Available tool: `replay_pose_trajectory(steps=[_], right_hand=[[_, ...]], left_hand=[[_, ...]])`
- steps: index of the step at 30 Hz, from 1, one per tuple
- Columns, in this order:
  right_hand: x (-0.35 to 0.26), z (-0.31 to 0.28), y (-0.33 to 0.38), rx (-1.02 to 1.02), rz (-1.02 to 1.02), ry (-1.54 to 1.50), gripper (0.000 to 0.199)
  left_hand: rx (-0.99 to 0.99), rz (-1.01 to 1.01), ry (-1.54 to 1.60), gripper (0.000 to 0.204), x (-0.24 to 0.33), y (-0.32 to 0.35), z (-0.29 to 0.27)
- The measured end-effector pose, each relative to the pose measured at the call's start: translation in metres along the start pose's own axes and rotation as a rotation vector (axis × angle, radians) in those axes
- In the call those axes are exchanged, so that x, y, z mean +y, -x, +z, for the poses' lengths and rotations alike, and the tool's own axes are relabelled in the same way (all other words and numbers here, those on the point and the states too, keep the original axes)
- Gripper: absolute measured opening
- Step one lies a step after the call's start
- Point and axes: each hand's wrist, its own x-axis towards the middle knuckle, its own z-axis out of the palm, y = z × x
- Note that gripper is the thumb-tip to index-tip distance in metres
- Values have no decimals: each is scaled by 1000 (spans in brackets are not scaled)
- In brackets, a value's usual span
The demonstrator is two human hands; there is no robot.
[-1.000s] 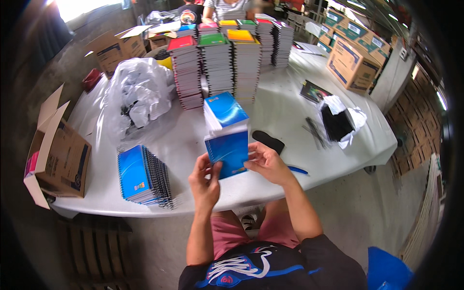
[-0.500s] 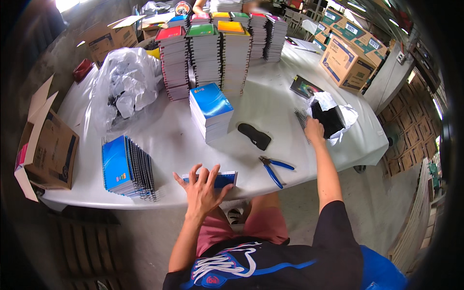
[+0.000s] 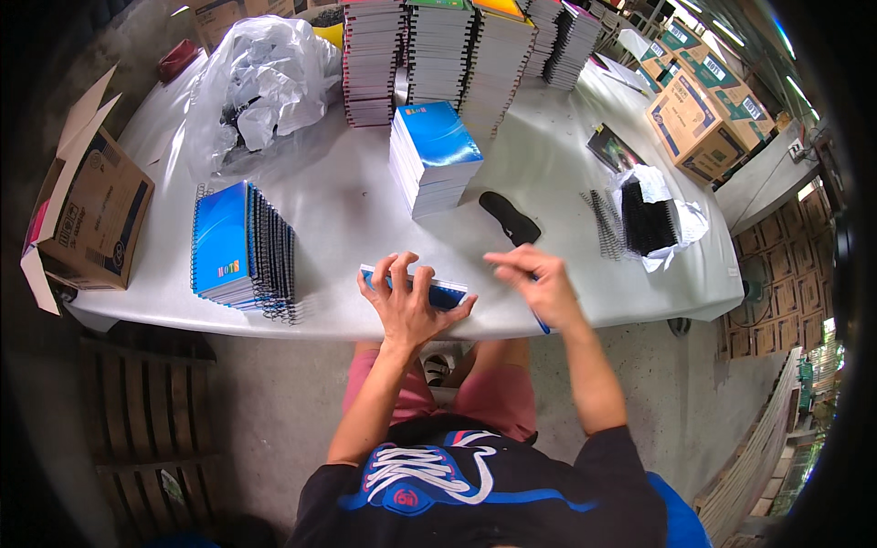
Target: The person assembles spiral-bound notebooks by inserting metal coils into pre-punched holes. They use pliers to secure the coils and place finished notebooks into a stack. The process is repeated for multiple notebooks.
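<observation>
Notepad [image 3: 448, 294], glossy blue cover, white page edges: probably light, fairly stiff, slick-faced; best held across opposite edges. Sits at near side of white-covered tabletop [image 3: 338, 233], under left hand [image 3: 406, 306], whose grip is clamped on it. Right hand [image 3: 546, 279] apart, rightward, fingers bunched; cannot tell whether holding anything.

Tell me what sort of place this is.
Probably a small notebook-binding workshop: tall stacks of colour-covered, spiral-bound paper notebooks, black spiral coils in crumpled white paper, and brown cardboard cartons piled at right.
</observation>
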Motion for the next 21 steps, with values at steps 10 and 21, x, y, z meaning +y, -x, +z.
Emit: replay_pose_trajectory(steps=[10,21], right_hand=[[12,32,1,-46,-18,-154,15],[-20,27,3,2,-5,231,24]], left_hand=[[-47,26,-42,51,-3,-1,5],[-139,28,-42,55,-3,-3,-1]])
